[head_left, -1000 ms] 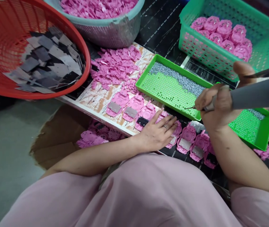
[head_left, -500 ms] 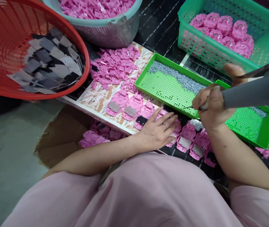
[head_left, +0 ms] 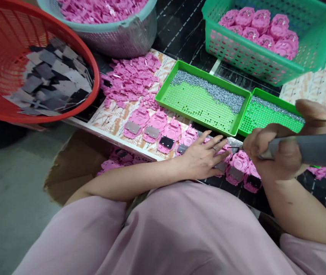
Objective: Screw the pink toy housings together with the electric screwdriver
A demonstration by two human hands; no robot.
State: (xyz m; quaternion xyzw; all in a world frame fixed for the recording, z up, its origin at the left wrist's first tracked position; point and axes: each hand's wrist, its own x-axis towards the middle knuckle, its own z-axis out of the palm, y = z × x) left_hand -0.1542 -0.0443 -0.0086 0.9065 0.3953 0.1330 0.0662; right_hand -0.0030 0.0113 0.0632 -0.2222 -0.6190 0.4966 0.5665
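Pink casings (head_left: 172, 130) lined along the near edge of the bench (head_left: 108, 120), some under the flat, spread left hand (head_left: 199, 158); grey driver (head_left: 320, 151) gripped in the right hand (head_left: 289, 157), bit (head_left: 234, 147) near the left fingertips (head_left: 223, 143). Best to press each casing steady, bit square, fingertips clear.

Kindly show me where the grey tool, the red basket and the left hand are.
Grey tool (head_left: 321, 149): head view, on its body.
Red basket (head_left: 96, 78): head view, on its rim.
Left hand (head_left: 199, 157): head view, on its back.
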